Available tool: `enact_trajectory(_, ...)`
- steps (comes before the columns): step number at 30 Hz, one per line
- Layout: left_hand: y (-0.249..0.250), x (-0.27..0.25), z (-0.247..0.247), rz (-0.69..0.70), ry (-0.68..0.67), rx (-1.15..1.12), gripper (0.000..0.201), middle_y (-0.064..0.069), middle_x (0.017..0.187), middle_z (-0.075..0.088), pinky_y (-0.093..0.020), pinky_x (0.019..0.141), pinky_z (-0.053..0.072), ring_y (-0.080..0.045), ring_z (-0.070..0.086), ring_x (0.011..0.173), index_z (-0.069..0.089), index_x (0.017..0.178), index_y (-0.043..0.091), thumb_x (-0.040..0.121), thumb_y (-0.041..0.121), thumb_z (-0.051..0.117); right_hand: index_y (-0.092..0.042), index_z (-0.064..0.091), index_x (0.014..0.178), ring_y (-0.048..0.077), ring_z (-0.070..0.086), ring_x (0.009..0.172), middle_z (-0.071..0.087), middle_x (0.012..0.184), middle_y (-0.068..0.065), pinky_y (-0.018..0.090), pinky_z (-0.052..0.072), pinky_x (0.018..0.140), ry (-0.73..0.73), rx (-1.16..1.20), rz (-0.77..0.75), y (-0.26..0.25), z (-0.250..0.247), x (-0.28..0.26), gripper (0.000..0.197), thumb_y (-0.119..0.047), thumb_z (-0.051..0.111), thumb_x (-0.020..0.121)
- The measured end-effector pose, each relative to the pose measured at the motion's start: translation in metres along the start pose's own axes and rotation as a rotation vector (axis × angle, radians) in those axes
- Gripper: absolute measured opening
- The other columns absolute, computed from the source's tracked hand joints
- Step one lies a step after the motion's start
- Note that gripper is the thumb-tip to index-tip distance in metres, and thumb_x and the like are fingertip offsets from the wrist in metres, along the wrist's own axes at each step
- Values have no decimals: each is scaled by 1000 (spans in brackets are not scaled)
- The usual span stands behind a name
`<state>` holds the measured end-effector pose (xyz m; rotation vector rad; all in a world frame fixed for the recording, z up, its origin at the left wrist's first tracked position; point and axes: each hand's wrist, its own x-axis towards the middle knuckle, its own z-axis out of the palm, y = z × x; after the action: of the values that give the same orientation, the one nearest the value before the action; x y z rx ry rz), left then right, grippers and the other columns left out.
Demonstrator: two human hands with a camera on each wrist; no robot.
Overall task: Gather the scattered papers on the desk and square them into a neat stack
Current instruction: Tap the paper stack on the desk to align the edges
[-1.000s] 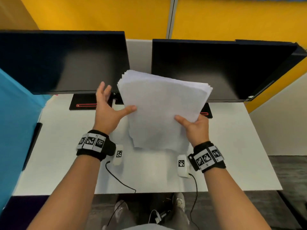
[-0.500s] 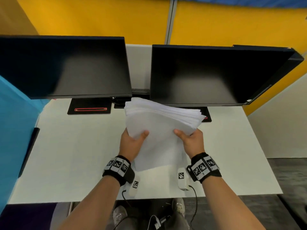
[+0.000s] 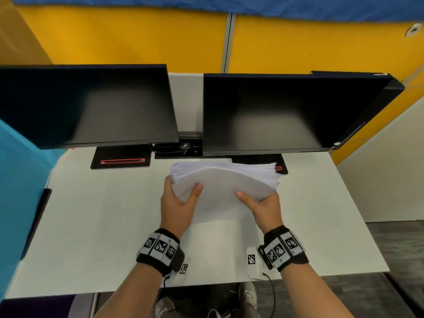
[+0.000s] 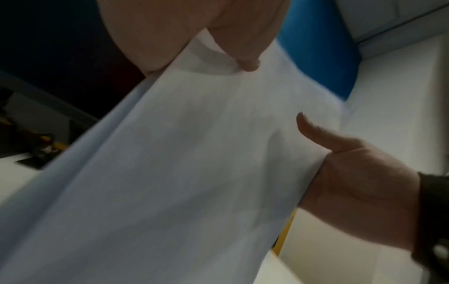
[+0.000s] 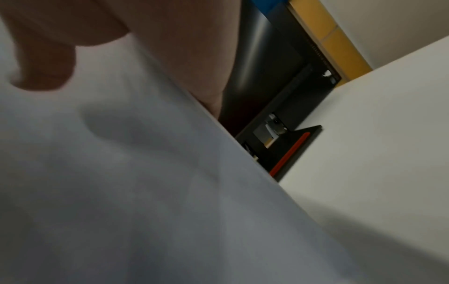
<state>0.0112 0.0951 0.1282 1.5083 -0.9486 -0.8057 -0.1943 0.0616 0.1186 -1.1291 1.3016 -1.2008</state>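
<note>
Head view shows the thick white paper sheaf (image 3: 223, 184) gathered, left hand (image 3: 177, 207) and right hand (image 3: 263, 206) gripping its sides, top edges fanned, squaring on the white desk (image 3: 91, 226) apparently unfinished.

Papers (image 3: 220, 187) plain white, no print. Desk (image 3: 103, 226) white. Two monitors (image 3: 87, 106) black, screens dark; stand bases (image 3: 120, 158) black w/ red strip. Wall panels (image 3: 128, 40) yellow-orange, blue band (image 3: 206, 4) along top; blue divider (image 3: 16, 180) at left. Wristbands (image 3: 160, 249) black w/ b&w square-code tags. Floor (image 3: 394, 244) dark grey, speckled.
</note>
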Motion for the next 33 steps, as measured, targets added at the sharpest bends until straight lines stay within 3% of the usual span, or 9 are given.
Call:
enact_trajectory(3, 27, -10, 3, 125, 84, -91, 59, 29, 104, 56, -12, 77, 53, 13, 59, 94, 44, 120, 38, 74, 43, 80, -13, 54, 124, 12, 68, 105, 69, 114, 4, 30, 57, 89, 20, 120, -82, -16, 2, -5, 80, -45, 88, 59)
enact_trajectory(6, 46, -11, 13, 195, 210, -170, 41, 15, 98, 61, -18, 73, 53, 5, 62, 85, 52, 115, 16, 84, 35, 72, -18, 57, 106, 2, 64, 85, 65, 96, -4, 20, 52, 78, 130, 216, -132, -34, 10, -8, 49, -49, 69, 70)
enact_trajectory(10, 55, -5, 15, 105, 287, -190, 11, 18, 86, 65, -33, 71, 59, 4, 64, 76, 60, 99, 27, 91, 26, 67, -17, 58, 82, 17, 59, 77, 62, 80, 1, 33, 49, 72, 256, 159, -57, -45, 18, -1, 30, -44, 70, 76)
enact_trajectory(15, 52, 0, 11, 83, 277, -113, 11, 14, 96, 69, -49, 83, 58, -14, 67, 94, 62, 98, 36, 89, 42, 65, -17, 59, 79, 16, 53, 76, 58, 77, -4, 28, 42, 71, 306, 168, -87, -49, 17, 3, 17, -32, 65, 79)
enact_trajectory(20, 63, -3, 14, 117, 249, -119, 16, 37, 84, 66, -33, 80, 57, 11, 65, 80, 57, 115, 29, 99, 29, 54, -11, 60, 85, 9, 51, 72, 56, 76, -7, 27, 40, 74, 354, 88, -78, -54, 19, 7, 23, -32, 62, 93)
enact_trajectory(23, 55, -3, 4, 176, 124, -157, 41, 18, 99, 72, -33, 89, 54, 3, 66, 97, 50, 127, 29, 90, 34, 66, -14, 59, 112, 1, 57, 88, 61, 100, -6, 20, 45, 80, 179, 47, -153, -51, 4, 7, 44, -46, 61, 82)
enact_trajectory(26, 15, 6, -12, 109, -123, -108, 87, 9, 115, 67, -24, 83, 57, -4, 65, 104, 45, 136, 24, 62, 8, 90, -19, 44, 138, 3, 63, 105, 60, 120, 0, 22, 55, 88, -90, -78, -130, -26, -22, 14, 87, -20, 87, 62)
enact_trajectory(30, -20, 10, -6, -147, -198, -4, 52, 15, 92, 75, -16, 73, 56, -2, 70, 88, 70, 99, 27, 55, 16, 95, -20, 71, 104, 5, 73, 90, 78, 94, -9, 44, 57, 94, -72, -146, 66, 4, -17, 14, 47, -1, 89, 65)
enact_trajectory(33, -19, 18, 1, -189, -117, -15, 33, 20, 69, 70, -7, 56, 49, 0, 67, 76, 66, 78, 31, 65, 13, 90, -27, 69, 86, -3, 71, 75, 76, 76, -19, 27, 59, 81, 0, -56, 77, 5, -1, 15, 34, 2, 82, 74)
